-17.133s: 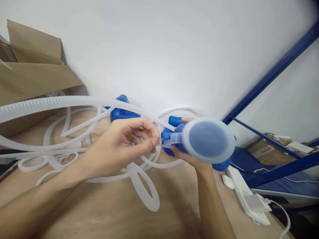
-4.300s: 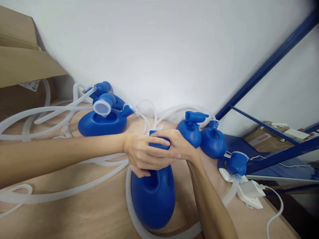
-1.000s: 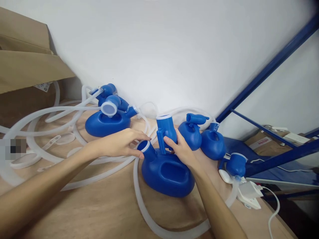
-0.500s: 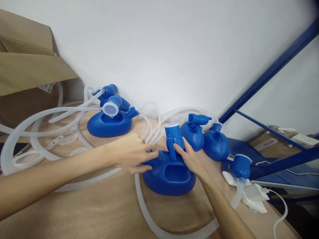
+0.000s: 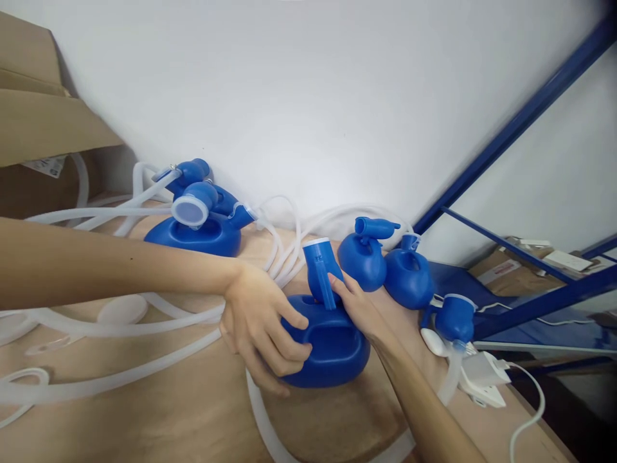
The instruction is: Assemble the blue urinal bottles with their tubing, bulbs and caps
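Note:
A blue plastic urinal bottle point(image 5: 332, 370) with a hand slot in its body lies on the table in front of me. My left hand point(image 5: 263, 325) is wrapped over the bottle's left end, its fingers curved against the side. With my right hand point(image 5: 359, 305) I hold a blue urinal cup point(image 5: 318, 267) upright on top of the bottle; it has a white rim and a strip-like handle down its front. My right palm and lower fingers are partly hidden behind the cup. A pale corrugated hose point(image 5: 265, 421) curves below the bottle.
Another blue bottle point(image 5: 166, 238) with cups and hoses stands at left, near a cardboard box point(image 5: 58, 122). Two blue bottles point(image 5: 409, 283) stand behind on the right. Beside the blue shelf frame point(image 5: 511, 135) are a blue cup point(image 5: 454, 318) and a white power strip point(image 5: 482, 389).
My left hand has turned over and come down around the bottle's left end. My right hand keeps hold of the cup. The view has shifted slightly to the right.

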Action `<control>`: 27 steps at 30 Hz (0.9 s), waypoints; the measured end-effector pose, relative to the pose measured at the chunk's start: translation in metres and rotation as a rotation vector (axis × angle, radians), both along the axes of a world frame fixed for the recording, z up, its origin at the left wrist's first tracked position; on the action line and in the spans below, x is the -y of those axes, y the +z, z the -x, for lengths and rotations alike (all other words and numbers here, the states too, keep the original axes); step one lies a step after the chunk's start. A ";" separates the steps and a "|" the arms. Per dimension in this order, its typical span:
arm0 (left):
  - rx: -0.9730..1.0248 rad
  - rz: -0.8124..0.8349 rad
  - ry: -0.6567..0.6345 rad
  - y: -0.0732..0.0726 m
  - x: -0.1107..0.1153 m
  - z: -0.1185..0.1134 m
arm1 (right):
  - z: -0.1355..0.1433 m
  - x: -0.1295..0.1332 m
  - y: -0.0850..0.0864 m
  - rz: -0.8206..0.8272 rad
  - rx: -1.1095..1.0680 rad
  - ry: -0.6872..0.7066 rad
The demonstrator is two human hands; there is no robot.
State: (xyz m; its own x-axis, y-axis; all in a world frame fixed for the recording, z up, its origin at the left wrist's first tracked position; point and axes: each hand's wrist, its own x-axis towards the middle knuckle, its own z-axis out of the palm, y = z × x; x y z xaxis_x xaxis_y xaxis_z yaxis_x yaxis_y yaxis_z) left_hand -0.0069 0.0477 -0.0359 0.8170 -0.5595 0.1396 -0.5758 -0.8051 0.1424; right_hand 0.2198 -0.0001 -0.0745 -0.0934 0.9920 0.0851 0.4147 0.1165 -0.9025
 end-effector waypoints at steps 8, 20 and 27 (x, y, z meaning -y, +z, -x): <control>0.221 -0.233 -0.103 -0.011 -0.004 -0.001 | 0.003 0.000 0.001 0.015 -0.057 -0.025; 0.195 0.698 1.304 -0.045 0.042 0.010 | 0.002 -0.003 -0.004 -0.038 0.025 0.020; -0.167 0.599 1.548 -0.047 0.012 0.029 | -0.008 -0.006 -0.009 -0.126 0.039 0.078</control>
